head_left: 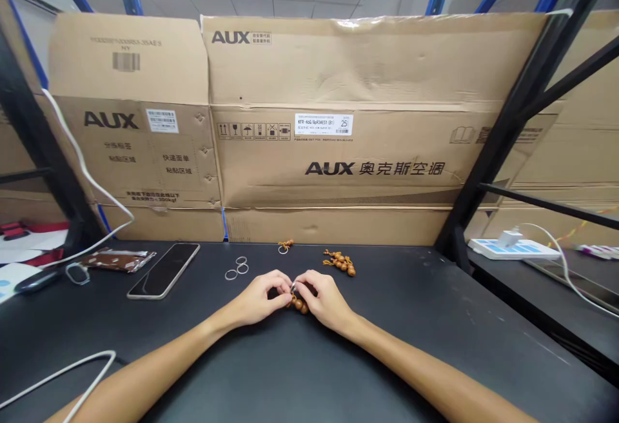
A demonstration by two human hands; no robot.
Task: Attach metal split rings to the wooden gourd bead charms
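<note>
My left hand (265, 295) and my right hand (323, 299) meet at the middle of the black table, fingertips nearly touching. Between them, both pinch a small silver key ring (293, 287). A wooden bead charm (298, 305) hangs just below it, resting between the hands; whether its cord is threaded on the ring is hidden by the fingers. Several loose key rings (231, 275) lie beyond my left hand. Farther back sits another bead charm (286, 243) with a ring beside or on it. More wooden bead charms (342, 262) are grouped beyond my right hand.
A smartphone (164, 271) lies at the left, near a brown packet (118, 260) and a white cable (80, 152). Large cardboard boxes (377, 146) wall off the back. A black metal upright (503, 113) and a white power strip (512, 249) stand to the right.
</note>
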